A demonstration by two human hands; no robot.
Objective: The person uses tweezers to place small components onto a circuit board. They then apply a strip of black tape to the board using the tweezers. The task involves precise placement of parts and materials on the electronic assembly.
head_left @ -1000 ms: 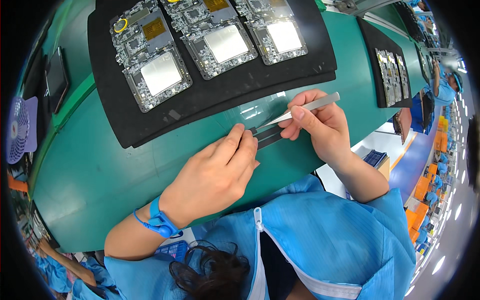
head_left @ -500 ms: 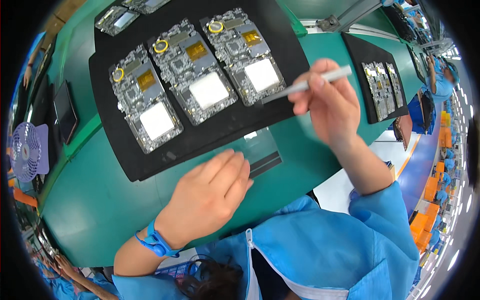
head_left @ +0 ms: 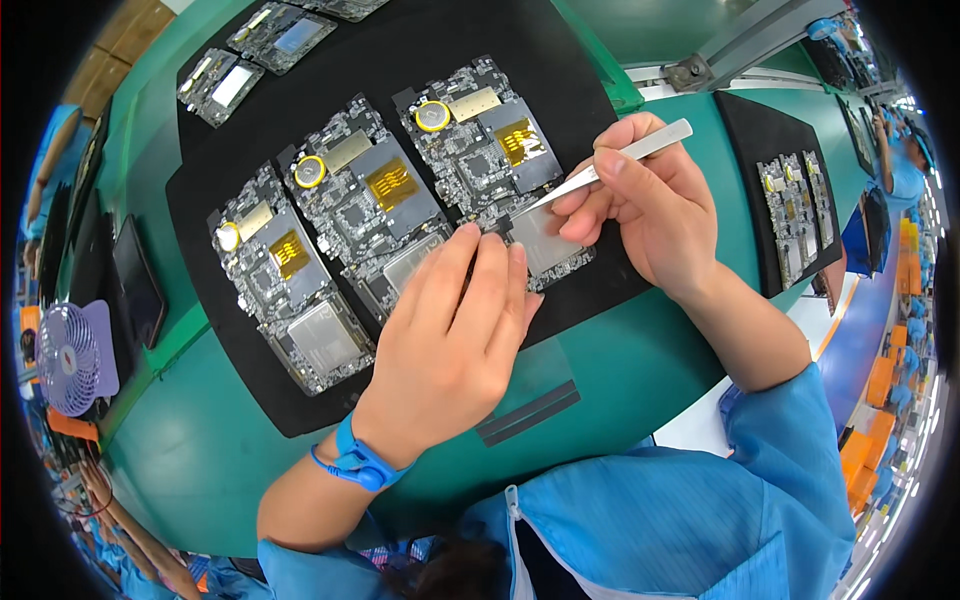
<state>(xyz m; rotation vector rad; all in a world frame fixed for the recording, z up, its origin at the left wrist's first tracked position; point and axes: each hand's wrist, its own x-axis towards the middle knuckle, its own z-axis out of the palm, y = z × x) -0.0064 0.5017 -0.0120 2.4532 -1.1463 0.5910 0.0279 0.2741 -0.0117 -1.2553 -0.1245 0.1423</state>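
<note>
My right hand (head_left: 665, 220) pinches slim metal tweezers (head_left: 660, 139), whose tips point down-left at the right-hand circuit board (head_left: 470, 165). My left hand (head_left: 445, 345) reaches over the lower parts of the middle circuit board (head_left: 350, 215) and the right-hand one, fingers stretched and fingertips close to the tweezer tips. Its fingertips seem to touch the right-hand board; contact is partly hidden. Nothing shows in that hand. Left of these lies another circuit board (head_left: 320, 340). Each board carries a yellow-rimmed round cell and an amber film patch. A blue strap (head_left: 360, 462) circles my left wrist.
The boards lie on a black mat (head_left: 400, 50) over a green table (head_left: 200, 440). More boards (head_left: 280, 40) sit at its far left. A second black mat (head_left: 745, 130) with boards stands right. At left are a purple fan (head_left: 70, 360) and a dark flat device (head_left: 140, 280).
My left hand has moved up and right onto the boards. The tweezer tips have shifted from the right-hand board's lower edge to its middle. The view has tilted, so everything sits lower.
</note>
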